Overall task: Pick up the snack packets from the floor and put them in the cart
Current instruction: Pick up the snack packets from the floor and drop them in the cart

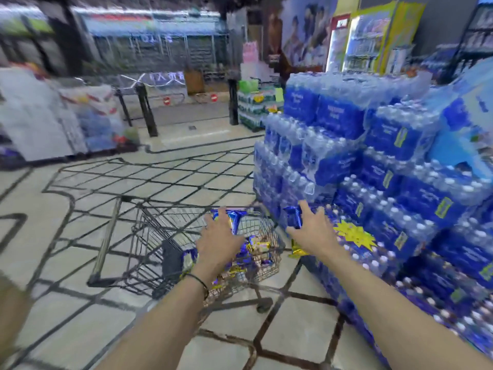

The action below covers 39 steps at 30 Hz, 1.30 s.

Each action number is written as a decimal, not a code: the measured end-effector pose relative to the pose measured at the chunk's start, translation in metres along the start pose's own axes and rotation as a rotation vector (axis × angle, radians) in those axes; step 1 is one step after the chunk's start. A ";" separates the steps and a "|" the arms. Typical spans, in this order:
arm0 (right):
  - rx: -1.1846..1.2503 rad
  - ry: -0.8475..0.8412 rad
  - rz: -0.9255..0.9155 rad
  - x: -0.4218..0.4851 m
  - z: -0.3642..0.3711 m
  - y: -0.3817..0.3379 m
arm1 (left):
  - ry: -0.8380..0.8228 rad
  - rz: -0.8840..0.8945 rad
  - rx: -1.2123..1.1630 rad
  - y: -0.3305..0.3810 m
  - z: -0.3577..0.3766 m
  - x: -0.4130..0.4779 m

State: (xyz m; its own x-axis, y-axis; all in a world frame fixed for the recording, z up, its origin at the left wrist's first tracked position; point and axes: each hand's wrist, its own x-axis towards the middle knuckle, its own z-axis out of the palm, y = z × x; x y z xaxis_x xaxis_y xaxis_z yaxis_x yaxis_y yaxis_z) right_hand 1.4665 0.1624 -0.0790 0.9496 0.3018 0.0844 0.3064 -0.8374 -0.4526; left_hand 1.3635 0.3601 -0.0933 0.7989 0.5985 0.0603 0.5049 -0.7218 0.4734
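A wire shopping cart (149,244) stands on the tiled floor just ahead of me, with several blue and gold snack packets (256,249) lying in its basket. My left hand (217,241) is stretched over the basket and grips a blue snack packet (234,218) above it. My right hand (312,231) is just right of the cart's rim and grips another blue packet (293,217); a gold packet edge (297,251) shows below that wrist. The frame is blurred by motion.
A tall stack of blue shrink-wrapped water bottle packs (386,161) fills the right side, close to the cart. White sacks and goods (40,116) stand at the left. Black barrier posts (145,110) and a gate lie farther down the floor.
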 end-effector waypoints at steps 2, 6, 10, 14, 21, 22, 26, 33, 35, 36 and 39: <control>0.004 -0.067 -0.038 0.026 0.020 -0.019 | 0.010 -0.041 0.012 -0.018 0.000 0.024; 0.016 -0.184 -0.102 0.085 0.062 -0.036 | 0.025 -0.144 -0.006 -0.041 0.013 0.076; 0.010 -0.293 -0.149 0.150 0.107 -0.041 | 0.012 -0.267 -0.006 -0.057 0.035 0.124; -0.011 -0.393 -0.161 0.203 0.148 -0.047 | -0.045 -0.371 -0.023 -0.073 0.056 0.172; -0.060 -0.555 -0.152 0.292 0.223 -0.058 | -0.102 -0.485 -0.040 -0.108 0.111 0.262; -0.070 -0.561 -0.137 0.306 0.237 -0.057 | -0.119 -0.496 -0.040 -0.115 0.123 0.276; -0.145 -0.555 -0.081 0.351 0.294 -0.046 | -0.209 -0.519 -0.042 -0.152 0.183 0.329; -0.266 -0.666 0.047 0.397 0.411 0.000 | -0.378 -0.582 -0.029 -0.213 0.298 0.395; -0.305 -0.708 0.062 0.408 0.445 0.018 | -0.393 -0.609 -0.030 -0.227 0.328 0.406; -0.314 -0.725 0.075 0.414 0.460 0.025 | -0.400 -0.621 -0.029 -0.234 0.342 0.410; -0.328 -0.735 0.105 0.433 0.504 0.046 | -0.363 -0.648 0.022 -0.253 0.380 0.418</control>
State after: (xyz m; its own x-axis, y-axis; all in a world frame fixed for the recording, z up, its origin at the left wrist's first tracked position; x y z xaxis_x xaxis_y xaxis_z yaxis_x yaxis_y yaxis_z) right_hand 1.8584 0.4839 -0.5107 0.7237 0.3409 -0.6001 0.3300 -0.9346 -0.1329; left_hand 1.6942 0.6603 -0.5219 0.3944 0.7569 -0.5211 0.9152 -0.2724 0.2970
